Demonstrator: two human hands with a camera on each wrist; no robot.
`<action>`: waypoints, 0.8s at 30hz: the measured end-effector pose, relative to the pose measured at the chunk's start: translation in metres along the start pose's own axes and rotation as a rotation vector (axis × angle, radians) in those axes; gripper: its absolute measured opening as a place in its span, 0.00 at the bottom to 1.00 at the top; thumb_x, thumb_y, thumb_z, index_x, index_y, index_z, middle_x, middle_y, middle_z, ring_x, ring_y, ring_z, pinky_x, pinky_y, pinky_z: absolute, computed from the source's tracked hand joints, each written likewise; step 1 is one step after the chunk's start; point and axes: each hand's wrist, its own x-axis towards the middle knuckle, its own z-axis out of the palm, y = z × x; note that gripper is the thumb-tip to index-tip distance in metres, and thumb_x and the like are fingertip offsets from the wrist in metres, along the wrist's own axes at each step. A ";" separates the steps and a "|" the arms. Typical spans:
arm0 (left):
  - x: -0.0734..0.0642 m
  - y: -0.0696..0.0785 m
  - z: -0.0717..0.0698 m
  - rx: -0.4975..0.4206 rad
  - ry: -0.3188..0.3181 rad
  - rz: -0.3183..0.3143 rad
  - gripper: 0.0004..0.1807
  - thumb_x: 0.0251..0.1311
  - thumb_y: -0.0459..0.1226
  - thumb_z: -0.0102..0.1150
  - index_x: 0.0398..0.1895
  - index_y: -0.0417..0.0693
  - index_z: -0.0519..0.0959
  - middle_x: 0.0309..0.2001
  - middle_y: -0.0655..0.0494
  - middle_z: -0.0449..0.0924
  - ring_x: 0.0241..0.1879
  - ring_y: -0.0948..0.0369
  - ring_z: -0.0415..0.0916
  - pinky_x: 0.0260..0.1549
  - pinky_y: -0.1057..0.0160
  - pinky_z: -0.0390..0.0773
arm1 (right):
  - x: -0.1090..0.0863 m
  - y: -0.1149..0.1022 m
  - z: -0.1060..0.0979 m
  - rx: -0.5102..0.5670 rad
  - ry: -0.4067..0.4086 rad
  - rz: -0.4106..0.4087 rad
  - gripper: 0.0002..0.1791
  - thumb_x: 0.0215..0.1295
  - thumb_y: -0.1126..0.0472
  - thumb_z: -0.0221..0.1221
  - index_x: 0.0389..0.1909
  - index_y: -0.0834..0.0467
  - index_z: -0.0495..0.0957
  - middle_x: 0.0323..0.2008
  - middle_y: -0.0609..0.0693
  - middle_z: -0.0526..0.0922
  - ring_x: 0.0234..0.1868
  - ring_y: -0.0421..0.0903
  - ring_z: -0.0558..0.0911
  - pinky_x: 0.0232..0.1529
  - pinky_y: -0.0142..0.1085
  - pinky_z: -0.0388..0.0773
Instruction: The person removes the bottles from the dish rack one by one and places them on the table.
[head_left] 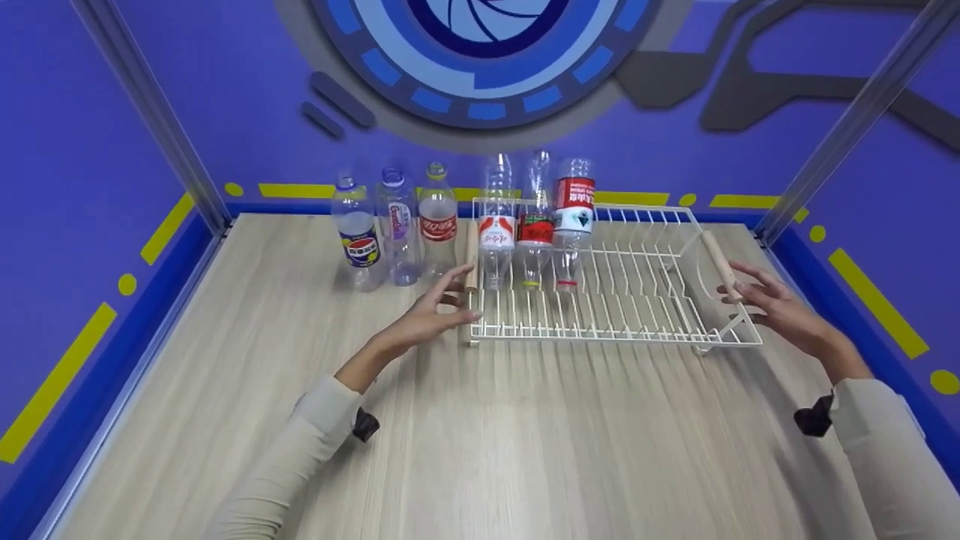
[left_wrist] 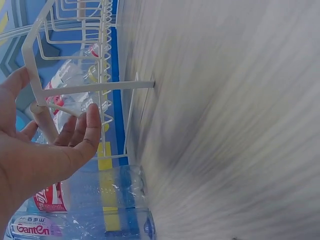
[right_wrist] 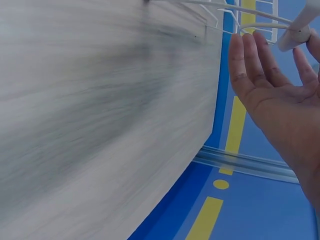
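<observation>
A white wire dish rack [head_left: 615, 339] with wooden side handles stands on the table. Three clear plastic bottles lean neck-down in its left part: one with a white and red label [head_left: 496, 232], one with a red and green label [head_left: 535, 229], one with a red and white label [head_left: 575, 196]. My left hand [head_left: 431, 311] is at the left handle [left_wrist: 46, 125], its thumb by the rack's front corner and its fingers loosely bent beneath. At the right handle [head_left: 721, 266], my right hand [head_left: 784, 311] has its thumb side near the wood and its fingers extended below it.
Left of the rack, three uncapped bottles stand upright: a Pepsi bottle [head_left: 360, 244], a Ganten bottle [head_left: 400, 229] and a Coca-Cola bottle [head_left: 438, 221]. Blue panels [head_left: 247, 142] with metal corner posts [head_left: 154, 112] enclose the wood-grain table [head_left: 525, 450] at the back and sides.
</observation>
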 end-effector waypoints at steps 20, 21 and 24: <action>-0.002 -0.001 0.001 -0.074 -0.044 -0.034 0.43 0.70 0.43 0.62 0.81 0.71 0.49 0.75 0.47 0.55 0.67 0.45 0.64 0.56 0.46 0.79 | 0.051 -0.074 0.016 -0.263 0.185 0.038 0.30 0.79 0.54 0.52 0.77 0.55 0.59 0.55 0.34 0.70 0.51 0.24 0.76 0.52 0.22 0.79; -0.002 -0.001 0.001 -0.072 -0.044 -0.033 0.43 0.70 0.43 0.62 0.81 0.71 0.49 0.75 0.46 0.55 0.67 0.44 0.64 0.55 0.47 0.79 | 0.056 -0.078 0.019 -0.269 0.166 0.048 0.31 0.79 0.53 0.52 0.78 0.56 0.58 0.58 0.38 0.70 0.51 0.24 0.76 0.53 0.23 0.79; -0.003 -0.001 0.001 -0.070 -0.046 -0.031 0.43 0.70 0.42 0.61 0.82 0.71 0.48 0.75 0.46 0.54 0.67 0.43 0.64 0.56 0.45 0.79 | 0.071 -0.089 0.030 -0.274 0.100 0.087 0.32 0.80 0.52 0.52 0.78 0.56 0.56 0.65 0.50 0.69 0.52 0.25 0.75 0.53 0.24 0.79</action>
